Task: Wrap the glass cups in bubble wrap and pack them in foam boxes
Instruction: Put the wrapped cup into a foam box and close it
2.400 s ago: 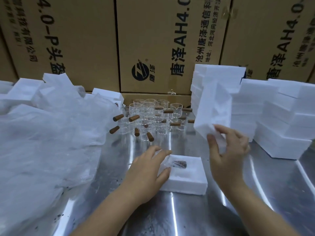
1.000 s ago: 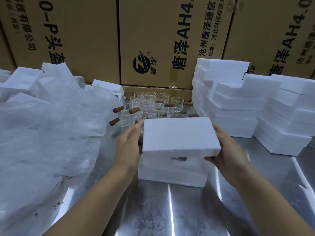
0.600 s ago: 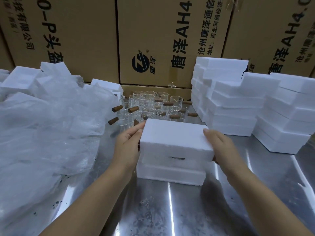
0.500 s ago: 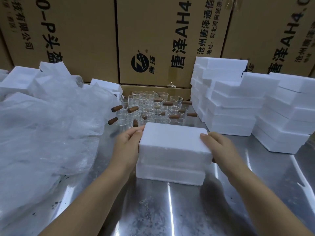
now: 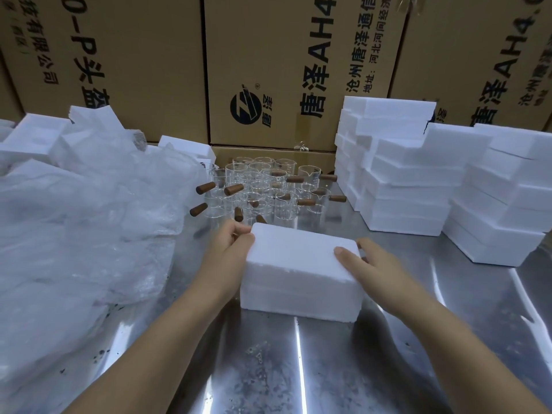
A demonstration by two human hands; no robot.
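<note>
Position: box [image 5: 298, 264] lay closed on table [image 5: 298, 369], centre-near, long axis left–right; left hand [image 5: 230, 252] clasped its left end, fingers curled round far corner; right hand [image 5: 376, 264] clasped right end, thumb on top. Neither hand nearer. Bare cups [image 5: 263, 186] stood just beyond.

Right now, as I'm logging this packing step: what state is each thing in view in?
foam box: closed, lid seated on base, standing on the table
left hand: grips the box's left end
right hand: grips the box's right end, thumb on the lid
glass cups: upright, unwrapped, grouped behind the box
bubble wrap: loose heap at the left
foam stacks: piled at the right
cartons: stacked at the back
</note>
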